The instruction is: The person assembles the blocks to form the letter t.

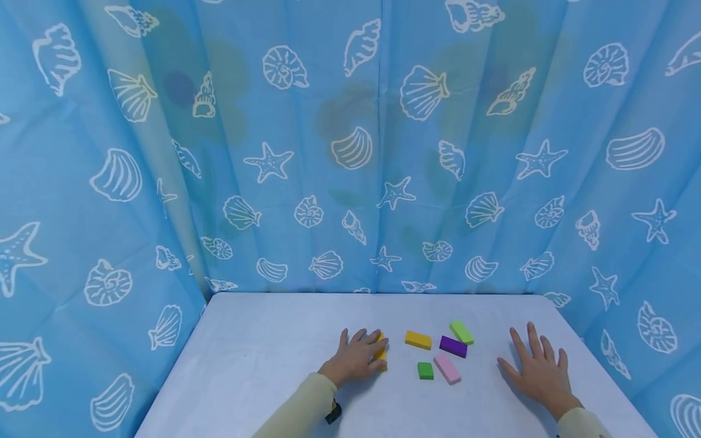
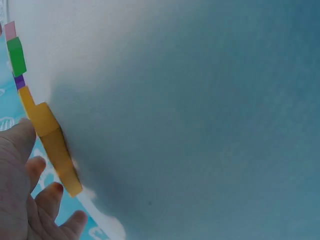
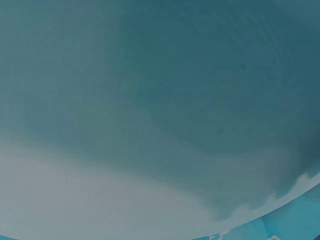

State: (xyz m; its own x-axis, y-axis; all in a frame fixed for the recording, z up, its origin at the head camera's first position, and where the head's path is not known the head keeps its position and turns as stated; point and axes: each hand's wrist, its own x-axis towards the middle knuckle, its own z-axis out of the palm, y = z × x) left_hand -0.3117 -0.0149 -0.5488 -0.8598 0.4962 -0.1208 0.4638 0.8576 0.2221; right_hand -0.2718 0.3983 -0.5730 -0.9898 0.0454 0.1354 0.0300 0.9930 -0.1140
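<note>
In the head view, my left hand (image 1: 358, 358) is beside a yellow block (image 1: 383, 351), with its fingers spread and some fingertips over the block. The left wrist view shows that same yellow block (image 2: 59, 152) on the table; the thumb is close to one end and the fingers extend along its far side. Whether they touch it is hard to tell. My right hand (image 1: 541, 371) is held palm down at the right, fingers spread, holding nothing, its shadow on the table. Neither hand nor block shows in the right wrist view.
Between the hands lie another yellow block (image 1: 418, 340), a purple block (image 1: 453, 347), a light green block (image 1: 462, 333), a pink block (image 1: 447, 369) and a small green block (image 1: 425, 370). A blue shell-print curtain (image 1: 323, 207) surrounds the white table (image 1: 263, 340).
</note>
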